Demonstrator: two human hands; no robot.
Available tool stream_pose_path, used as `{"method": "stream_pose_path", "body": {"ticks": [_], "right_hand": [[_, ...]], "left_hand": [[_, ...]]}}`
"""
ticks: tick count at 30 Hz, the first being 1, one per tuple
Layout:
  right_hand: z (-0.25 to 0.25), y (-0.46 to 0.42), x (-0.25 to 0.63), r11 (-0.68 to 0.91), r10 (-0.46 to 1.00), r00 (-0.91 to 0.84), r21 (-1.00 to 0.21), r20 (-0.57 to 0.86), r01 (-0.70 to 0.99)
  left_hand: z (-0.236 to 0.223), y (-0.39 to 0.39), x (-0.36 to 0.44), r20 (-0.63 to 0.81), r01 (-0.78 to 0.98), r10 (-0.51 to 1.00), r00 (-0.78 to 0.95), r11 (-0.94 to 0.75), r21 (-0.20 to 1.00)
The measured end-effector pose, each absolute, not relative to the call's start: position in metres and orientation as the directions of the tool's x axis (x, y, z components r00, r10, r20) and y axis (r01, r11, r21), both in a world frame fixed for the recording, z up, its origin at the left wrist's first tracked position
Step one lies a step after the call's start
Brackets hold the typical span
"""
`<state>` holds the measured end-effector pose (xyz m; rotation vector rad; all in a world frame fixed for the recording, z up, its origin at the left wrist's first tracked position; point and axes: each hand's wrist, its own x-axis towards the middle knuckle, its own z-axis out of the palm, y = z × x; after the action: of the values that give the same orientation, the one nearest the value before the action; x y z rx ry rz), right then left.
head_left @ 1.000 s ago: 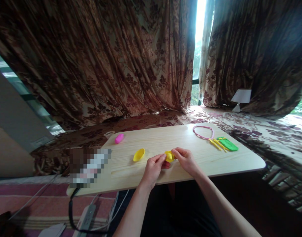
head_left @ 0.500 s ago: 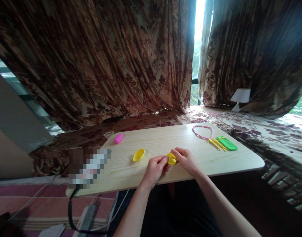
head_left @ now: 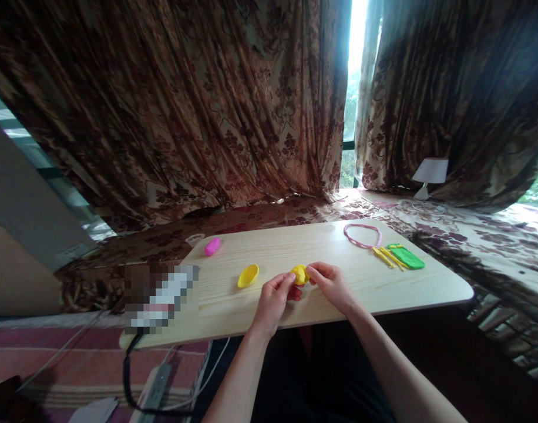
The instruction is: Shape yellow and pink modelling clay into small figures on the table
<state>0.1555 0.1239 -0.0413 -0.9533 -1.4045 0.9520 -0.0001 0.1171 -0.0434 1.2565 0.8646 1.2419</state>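
Note:
A small lump of yellow clay (head_left: pixel 300 274) is pinched between the fingertips of both hands, just above the light wooden table (head_left: pixel 427 285). My left hand (head_left: pixel 273 299) grips it from the left and my right hand (head_left: pixel 333 285) from the right. A flattened oval of yellow clay (head_left: pixel 248 275) lies on the table to the left of my hands. A pink clay lump (head_left: pixel 212 247) rests near the far left corner.
At the far right of the table lie a pink clay loop (head_left: pixel 362 236), thin yellow strips (head_left: pixel 387 256) and a green clay slab (head_left: pixel 406 257). A white lamp (head_left: pixel 430 175) stands behind on the patterned cloth. A power strip and cables (head_left: pixel 154 390) lie below the table's left edge.
The yellow lump has been turned and squeezed between my fingers; it has gone from a flatter piece to a rounder ball and sits slightly higher. The hands stay in place.

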Motion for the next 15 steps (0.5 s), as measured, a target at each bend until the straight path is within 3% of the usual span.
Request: {"method": "stream_pose_path", "body": {"ticks": [15], "right_hand": [[-0.0417, 0.1236, 0.1546, 0.369, 0.929, -0.048, -0.929, 0.367, 0.032]], "left_hand": [[-0.0513, 0.1225, 0.0011, 0.145, -0.191, 0.980, 0.135, -0.118, 0.975]]}}
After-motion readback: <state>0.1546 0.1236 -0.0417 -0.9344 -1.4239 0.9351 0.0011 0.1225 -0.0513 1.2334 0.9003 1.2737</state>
